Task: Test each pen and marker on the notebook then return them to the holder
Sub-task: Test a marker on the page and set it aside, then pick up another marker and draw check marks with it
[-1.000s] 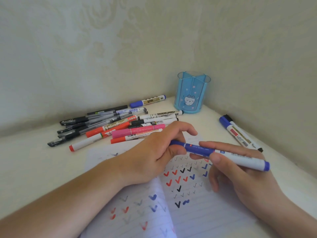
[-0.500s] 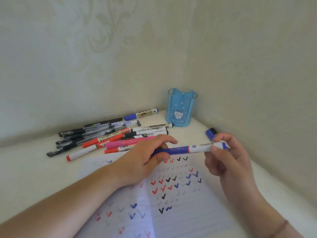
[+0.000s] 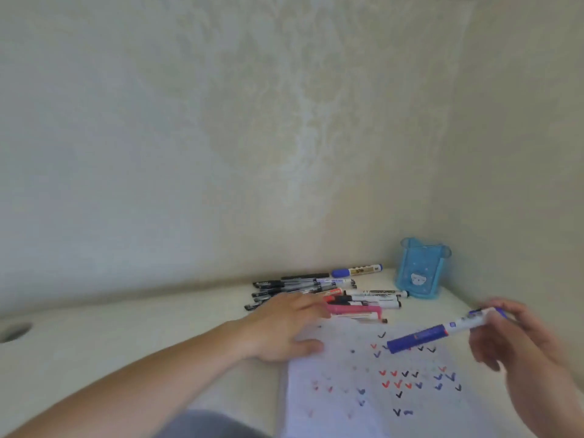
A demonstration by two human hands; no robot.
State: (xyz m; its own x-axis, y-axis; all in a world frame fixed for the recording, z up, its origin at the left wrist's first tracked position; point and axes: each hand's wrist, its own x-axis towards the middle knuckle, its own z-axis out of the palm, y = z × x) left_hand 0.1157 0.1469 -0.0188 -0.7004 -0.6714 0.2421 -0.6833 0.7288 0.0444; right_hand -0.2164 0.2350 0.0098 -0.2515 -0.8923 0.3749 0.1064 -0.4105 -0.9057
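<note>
Head view: at right of frame your right hand [image 3: 518, 336] pinches the white barrel of the blue-capped whiteboard marker [image 3: 442, 331], cap end pointing down-left above the white lined notebook page [image 3: 347, 390] of tick marks. Your left hand [image 3: 284, 327], fingers spread and relaxed, rests at the page's upper left corner, reaching the loose row of pens and markers [image 3: 316, 290]. The translucent blue plastic holder [image 3: 422, 270] stands beyond, against the wall. Judged light, rigid and smooth (likely to roll); grip it mid-barrel, not the cap.
</note>
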